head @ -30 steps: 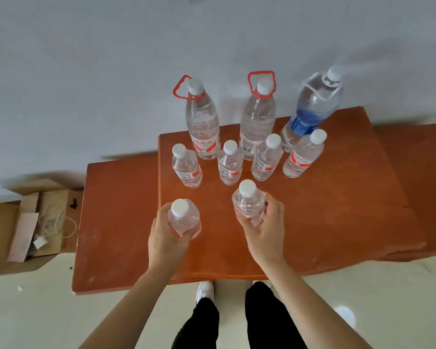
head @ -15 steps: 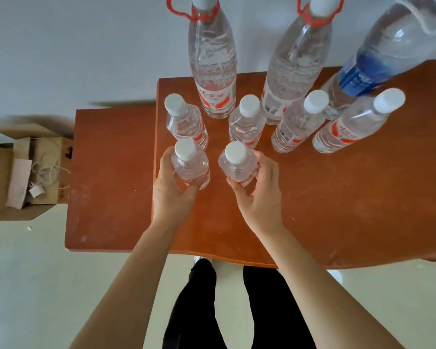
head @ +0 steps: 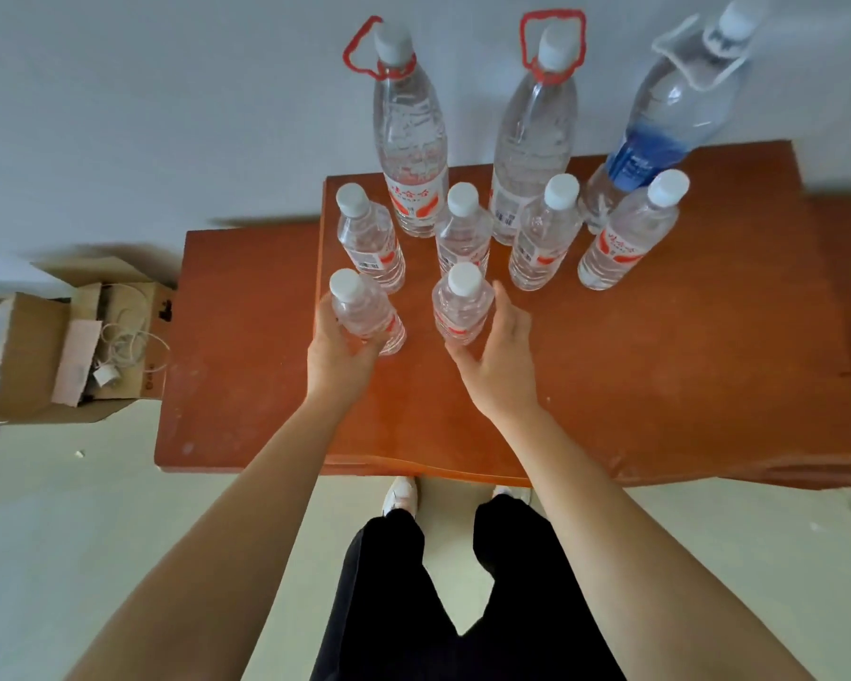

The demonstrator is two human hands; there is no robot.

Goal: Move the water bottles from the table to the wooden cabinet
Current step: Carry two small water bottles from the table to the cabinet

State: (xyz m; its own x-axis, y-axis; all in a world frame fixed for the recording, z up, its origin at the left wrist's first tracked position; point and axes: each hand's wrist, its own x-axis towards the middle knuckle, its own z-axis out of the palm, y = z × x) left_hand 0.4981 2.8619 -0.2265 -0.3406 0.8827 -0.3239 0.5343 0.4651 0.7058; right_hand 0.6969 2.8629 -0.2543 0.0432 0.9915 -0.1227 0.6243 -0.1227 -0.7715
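Note:
Two small clear water bottles with white caps stand on the reddish wooden cabinet top [head: 659, 385], in front of a row of several like them. My left hand [head: 337, 356] grips the left bottle [head: 364, 312] low on its body, thumb across the front. My right hand [head: 499, 356] lies beside the right bottle [head: 463, 307]. Its fingers are straight along the bottle's right side and its thumb is spread by the base. Behind stand two tall bottles with red handles [head: 411, 140] [head: 531, 149] and a blue-labelled one [head: 659, 130].
A lower wooden surface [head: 242, 361] adjoins the cabinet top on the left. An open cardboard box [head: 70, 346] with cables and scraps sits on the floor further left. A pale wall rises right behind the bottles. My legs and shoes show below the front edge.
Both hands carried their small bottles forward and down onto the cabinet top near the row. My right hand's fingers have straightened off its bottle; the left still grips.

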